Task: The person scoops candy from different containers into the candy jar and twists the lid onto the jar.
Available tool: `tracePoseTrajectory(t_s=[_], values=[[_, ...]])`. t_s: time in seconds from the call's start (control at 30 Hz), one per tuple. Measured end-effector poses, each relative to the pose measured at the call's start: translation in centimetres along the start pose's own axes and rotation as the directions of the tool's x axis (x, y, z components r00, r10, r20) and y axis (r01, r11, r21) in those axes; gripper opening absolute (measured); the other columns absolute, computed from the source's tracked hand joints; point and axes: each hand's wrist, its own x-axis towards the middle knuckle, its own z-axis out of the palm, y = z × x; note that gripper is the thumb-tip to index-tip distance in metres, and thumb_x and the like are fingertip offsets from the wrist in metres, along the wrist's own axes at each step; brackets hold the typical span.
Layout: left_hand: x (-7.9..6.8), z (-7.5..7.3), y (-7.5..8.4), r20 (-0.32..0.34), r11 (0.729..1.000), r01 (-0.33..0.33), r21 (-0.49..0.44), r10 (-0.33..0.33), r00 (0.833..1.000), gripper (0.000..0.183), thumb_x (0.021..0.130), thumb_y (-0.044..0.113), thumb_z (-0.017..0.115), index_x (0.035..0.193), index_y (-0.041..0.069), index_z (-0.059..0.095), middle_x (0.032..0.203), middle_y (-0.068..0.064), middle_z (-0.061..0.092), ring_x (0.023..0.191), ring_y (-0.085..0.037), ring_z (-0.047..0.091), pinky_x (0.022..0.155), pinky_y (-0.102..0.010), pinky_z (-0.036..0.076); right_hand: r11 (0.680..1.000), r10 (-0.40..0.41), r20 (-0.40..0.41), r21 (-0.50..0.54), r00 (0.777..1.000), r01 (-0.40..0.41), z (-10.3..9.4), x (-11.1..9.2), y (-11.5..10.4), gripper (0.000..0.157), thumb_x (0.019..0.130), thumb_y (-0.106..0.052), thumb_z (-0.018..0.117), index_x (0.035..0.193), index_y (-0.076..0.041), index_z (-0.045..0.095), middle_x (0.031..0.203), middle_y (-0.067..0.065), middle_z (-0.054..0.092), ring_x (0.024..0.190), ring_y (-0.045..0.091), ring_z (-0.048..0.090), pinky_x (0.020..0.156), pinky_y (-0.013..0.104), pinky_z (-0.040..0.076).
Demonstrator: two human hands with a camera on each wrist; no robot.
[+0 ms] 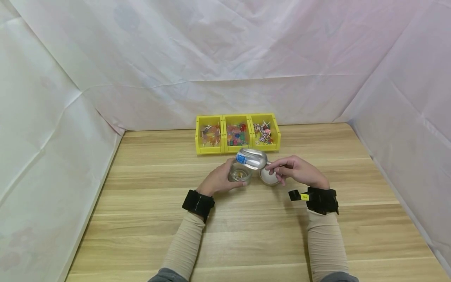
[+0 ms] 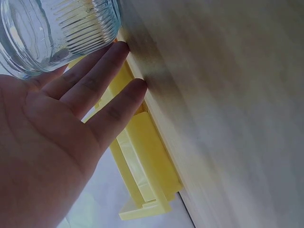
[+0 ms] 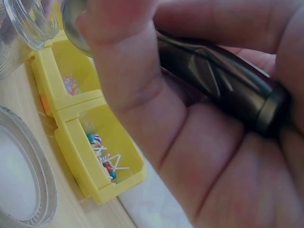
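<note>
My left hand [image 1: 221, 179] holds a ribbed glass jar [image 2: 85, 28] from its left side, thumb and fingers spread around it. Something small and yellowish shows inside the jar. In my right hand [image 1: 297, 171] is the dark handle [image 3: 213, 73] of a metal scoop [image 1: 257, 158], gripped between thumb and fingers. The scoop points left, its mouth over the jar's far rim, with blue wrapped candies [image 1: 241, 158] at its lip. A round white lid [image 3: 16, 175] lies on the table to the right of the jar, partly hidden by my right fingers in the head view.
Behind the jar stands a row of three joined yellow bins [image 1: 209, 150]. Lollipops [image 1: 211, 135] fill the left one, colourful candies [image 1: 237, 135] the middle one, and striped lollipops [image 1: 263, 135] the right one. White cloth walls [image 1: 218, 98] surround the wooden table [image 1: 253, 243].
</note>
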Motion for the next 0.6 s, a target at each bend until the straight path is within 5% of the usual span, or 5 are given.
tracePoseTrajectory(t_s=[0.6], values=[[0.00, -0.07, -0.01, 0.005, 1.000, 0.003, 0.015, -0.003, 1.000, 0.095, 0.078, 0.052, 0.081, 0.152, 0.019, 0.031, 0.145, -0.008, 0.053, 0.132, -0.024, 0.050, 0.110, -0.044, 0.042, 1.000, 0.011, 0.013, 0.002, 1.000, -0.012, -0.02, 0.06, 0.03, 0.029, 0.104, -0.003, 0.045, 0.124, 0.009, 0.062, 0.108, 0.038, 0.060, 0.068, 0.024, 0.063, 0.062, 0.042, 0.059]])
